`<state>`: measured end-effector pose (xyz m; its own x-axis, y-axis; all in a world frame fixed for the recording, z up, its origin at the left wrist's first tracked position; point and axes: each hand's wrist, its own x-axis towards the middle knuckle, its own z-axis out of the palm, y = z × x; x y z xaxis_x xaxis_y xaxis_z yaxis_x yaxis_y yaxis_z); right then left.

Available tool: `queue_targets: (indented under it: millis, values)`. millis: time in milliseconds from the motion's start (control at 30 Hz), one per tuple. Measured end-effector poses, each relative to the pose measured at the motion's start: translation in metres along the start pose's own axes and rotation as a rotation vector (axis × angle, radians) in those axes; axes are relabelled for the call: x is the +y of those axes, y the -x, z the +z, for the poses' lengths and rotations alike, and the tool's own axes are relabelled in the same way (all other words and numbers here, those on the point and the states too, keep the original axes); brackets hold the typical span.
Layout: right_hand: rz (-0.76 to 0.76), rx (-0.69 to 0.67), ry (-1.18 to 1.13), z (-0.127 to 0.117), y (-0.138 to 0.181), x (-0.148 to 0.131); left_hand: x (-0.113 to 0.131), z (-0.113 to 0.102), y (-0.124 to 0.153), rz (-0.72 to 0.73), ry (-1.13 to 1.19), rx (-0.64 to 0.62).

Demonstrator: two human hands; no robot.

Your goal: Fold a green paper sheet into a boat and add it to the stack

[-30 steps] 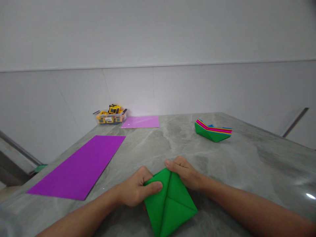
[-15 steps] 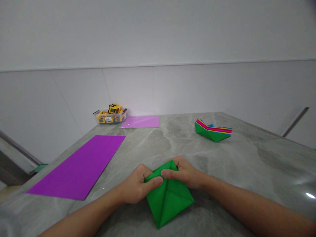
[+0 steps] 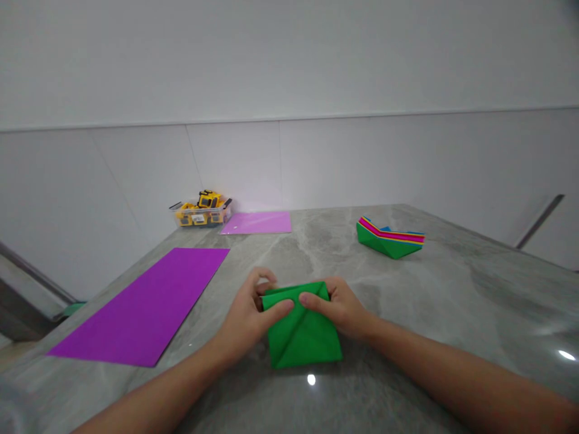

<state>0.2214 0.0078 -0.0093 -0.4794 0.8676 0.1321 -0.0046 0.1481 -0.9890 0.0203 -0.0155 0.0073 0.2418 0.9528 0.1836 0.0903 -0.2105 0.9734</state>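
Observation:
A folded green paper [image 3: 305, 337] with creases across its face is held between both hands above the near part of the table. My left hand [image 3: 253, 307] grips its left upper edge, thumb on the front; the index finger is raised and curled behind. On the upper right, my right hand [image 3: 341, 304] pinches the paper with the thumb on the front face, its other fingers hidden behind. Along the top edge the paper looks slightly parted on the left side.
On the grey marbled table [image 3: 325, 253] lies a purple sheet [image 3: 149, 307] at left. Farther back are a lilac sheet [image 3: 257, 223] and a clear plastic box [image 3: 199, 216] of yellow toy parts. A green folded paper boat [image 3: 391, 238] with striped edges stands at right.
The green paper has been turned and raised, so its lower corner no longer points at me and a flat edge faces down. My left index finger has lifted off.

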Motion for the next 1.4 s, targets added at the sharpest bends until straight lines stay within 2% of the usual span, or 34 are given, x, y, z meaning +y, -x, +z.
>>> queue_targets:
  millis: [67, 167, 367, 533, 1133, 1267, 1400]
  values:
    - [-0.050, 0.084, 0.024, 0.000, 0.000, -0.001, 0.002, 0.001, -0.002, -0.045, 0.140, 0.052]
    - [-0.110, 0.119, 0.055, 0.001, 0.001, -0.004, 0.002, 0.001, -0.003, -0.056, 0.161, 0.002]
    - [-0.142, 0.072, 0.071, 0.005, 0.005, -0.008, -0.001, 0.000, 0.003, 0.039, 0.025, 0.067]
    - [-0.133, 0.063, 0.058, 0.005, 0.007, -0.008, 0.000, 0.000, 0.003, 0.054, -0.048, 0.078]
    - [-0.099, 0.001, -0.082, 0.010, 0.008, -0.001, -0.002, 0.001, 0.004, 0.050, -0.041, 0.094]
    - [-0.209, 0.135, 0.016, 0.011, 0.006, -0.002, -0.003, 0.003, 0.005, 0.033, -0.078, 0.100]
    - [-0.348, 0.179, 0.306, 0.010, 0.003, -0.003, -0.005, 0.005, 0.005, 0.027, -0.148, 0.123]
